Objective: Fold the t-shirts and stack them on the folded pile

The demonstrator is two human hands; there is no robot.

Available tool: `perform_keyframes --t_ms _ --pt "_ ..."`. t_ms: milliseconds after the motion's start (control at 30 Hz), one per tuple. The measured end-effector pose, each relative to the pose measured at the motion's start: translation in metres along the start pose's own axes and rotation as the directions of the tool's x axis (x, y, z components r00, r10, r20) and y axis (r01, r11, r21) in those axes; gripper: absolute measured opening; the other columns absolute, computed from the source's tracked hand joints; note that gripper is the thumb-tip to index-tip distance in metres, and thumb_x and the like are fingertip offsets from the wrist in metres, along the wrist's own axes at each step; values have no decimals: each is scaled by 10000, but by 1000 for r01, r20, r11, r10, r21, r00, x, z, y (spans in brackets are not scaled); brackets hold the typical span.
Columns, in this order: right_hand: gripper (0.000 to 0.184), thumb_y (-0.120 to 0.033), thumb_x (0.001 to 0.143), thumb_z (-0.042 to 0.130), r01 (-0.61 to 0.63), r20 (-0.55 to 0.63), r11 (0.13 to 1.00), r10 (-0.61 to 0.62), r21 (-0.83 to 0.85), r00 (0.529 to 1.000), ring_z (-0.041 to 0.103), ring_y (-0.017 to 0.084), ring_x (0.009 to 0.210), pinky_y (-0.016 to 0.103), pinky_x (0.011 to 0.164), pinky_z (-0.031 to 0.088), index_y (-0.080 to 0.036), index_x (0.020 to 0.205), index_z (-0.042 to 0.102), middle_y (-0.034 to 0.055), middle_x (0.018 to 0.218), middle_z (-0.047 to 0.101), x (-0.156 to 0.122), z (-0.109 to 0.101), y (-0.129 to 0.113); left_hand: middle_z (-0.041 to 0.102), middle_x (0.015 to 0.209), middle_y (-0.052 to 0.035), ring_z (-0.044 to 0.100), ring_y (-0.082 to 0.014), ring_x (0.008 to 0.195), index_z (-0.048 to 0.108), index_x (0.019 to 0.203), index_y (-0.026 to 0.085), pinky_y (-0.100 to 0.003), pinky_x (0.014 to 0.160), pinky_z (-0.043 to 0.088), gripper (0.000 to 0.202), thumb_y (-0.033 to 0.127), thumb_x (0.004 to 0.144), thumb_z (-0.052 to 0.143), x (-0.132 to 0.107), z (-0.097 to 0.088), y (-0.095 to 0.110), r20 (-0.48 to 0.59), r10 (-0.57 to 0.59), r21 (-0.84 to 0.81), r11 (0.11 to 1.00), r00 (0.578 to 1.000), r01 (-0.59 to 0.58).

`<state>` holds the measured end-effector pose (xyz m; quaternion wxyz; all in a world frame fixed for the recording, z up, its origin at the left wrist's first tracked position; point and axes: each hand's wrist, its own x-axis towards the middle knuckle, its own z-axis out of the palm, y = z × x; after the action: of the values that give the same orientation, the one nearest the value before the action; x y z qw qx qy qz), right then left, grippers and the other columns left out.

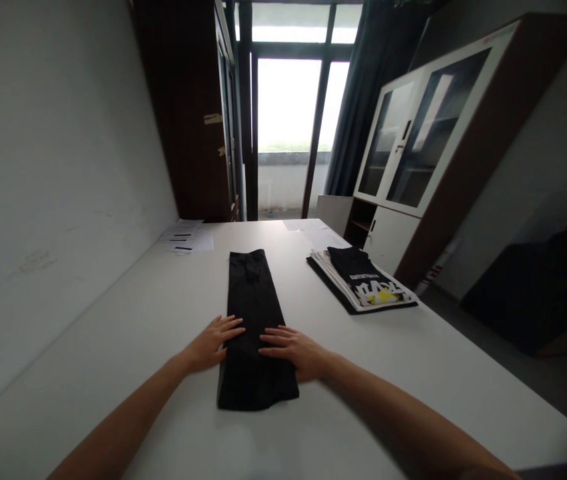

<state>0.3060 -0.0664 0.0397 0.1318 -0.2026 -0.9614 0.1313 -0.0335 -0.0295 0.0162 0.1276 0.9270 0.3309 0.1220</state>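
Note:
A black garment, folded into a long narrow strip, lies flat on the white table, running away from me. My left hand rests at its left edge with fingers stretched flat, fingertips on the cloth. My right hand lies flat on the strip's right side, fingers extended and pointing left. Both hands sit on the nearer half of the strip and hold nothing.
A stack of folded shirts, black on top with white and yellow print, sits at the right of the table. Papers lie at the far left. A glass-door cabinet stands to the right, a wall on the left.

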Motion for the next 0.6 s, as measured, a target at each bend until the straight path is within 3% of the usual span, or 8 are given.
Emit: perform_keyframes --t_ms 67,233,333,400,433,500,600 --pt "652 -384 848 644 5 -7 1000 -5 18 1000 387 298 1461 523 1207 271 -280 1481 529 73 1540 483 2 2 -3 367 1622 1 298 -284 1513 462 1515 365 -587 1253 159 699 147 857 557 0 0 3 -11 -3 0 1000 1000 3" --pt "480 -272 903 472 -62 -111 970 90 236 990 571 223 1313 422 1164 381 -261 1343 663 39 1340 671 5 5 -2 526 1512 27 418 -251 1451 619 1374 381 -556 1244 249 660 77 794 533 5 6 9 -58 -6 -76 997 998 1" --pt "406 -350 968 424 -155 -158 926 220 345 963 638 250 1204 425 1095 448 -237 1214 727 62 1220 728 5 3 0 610 1426 26 522 -227 1367 652 1332 376 -503 1245 283 634 82 782 537 8 6 13 -77 26 -150 988 997 -38" --pt "436 -459 1003 389 -246 -176 878 340 410 924 687 258 998 411 946 525 -215 1022 750 67 1019 757 4 3 1 647 1380 12 576 -227 1306 666 1318 358 -466 1228 325 600 118 775 577 8 1 19 -90 52 -194 979 995 -68" --pt "489 -518 1007 371 -298 -165 844 404 446 900 673 239 847 383 827 546 -202 890 726 53 869 734 4 3 1 663 1356 2 595 -231 1277 677 1304 345 -448 1202 366 576 139 772 597 8 -2 22 -96 58 -212 974 994 -77" --pt "591 -618 993 345 -392 -116 764 514 512 850 520 164 599 303 605 478 -188 668 586 3 607 564 4 6 2 699 1290 -20 634 -240 1208 706 1259 318 -419 1115 457 504 180 784 610 6 -9 28 -115 49 -241 968 992 -76" --pt "623 -708 948 364 -435 -92 684 589 586 803 328 107 545 252 509 332 -198 594 419 -38 535 346 5 9 1 746 1134 -56 685 -253 1049 748 1138 265 -391 963 533 351 238 819 606 4 -13 34 -139 -3 -289 957 990 -38"
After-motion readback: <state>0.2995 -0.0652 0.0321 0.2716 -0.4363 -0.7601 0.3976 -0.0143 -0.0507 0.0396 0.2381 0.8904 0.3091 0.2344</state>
